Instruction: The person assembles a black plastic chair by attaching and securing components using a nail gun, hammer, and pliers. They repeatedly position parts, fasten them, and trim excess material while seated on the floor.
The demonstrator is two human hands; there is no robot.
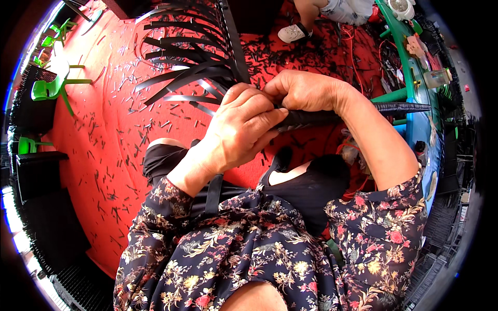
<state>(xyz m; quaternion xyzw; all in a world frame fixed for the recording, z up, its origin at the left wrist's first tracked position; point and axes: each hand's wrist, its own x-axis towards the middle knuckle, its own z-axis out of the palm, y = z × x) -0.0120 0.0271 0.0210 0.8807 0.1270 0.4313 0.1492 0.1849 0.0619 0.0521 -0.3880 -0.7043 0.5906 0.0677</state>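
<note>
Left hand (244, 124) and right hand (306, 90) both gripping a black woven rod (332, 116), its long axis lying sideways, tapered end pointing right, loose black strips (181, 67) fanning left over the red floor (104, 129)

No labels, signs or screens are visible. The one possible package is a small clear plastic container (437, 78) on the green table (399, 36), well to the right of the hands; its contents cannot be made out.
</note>
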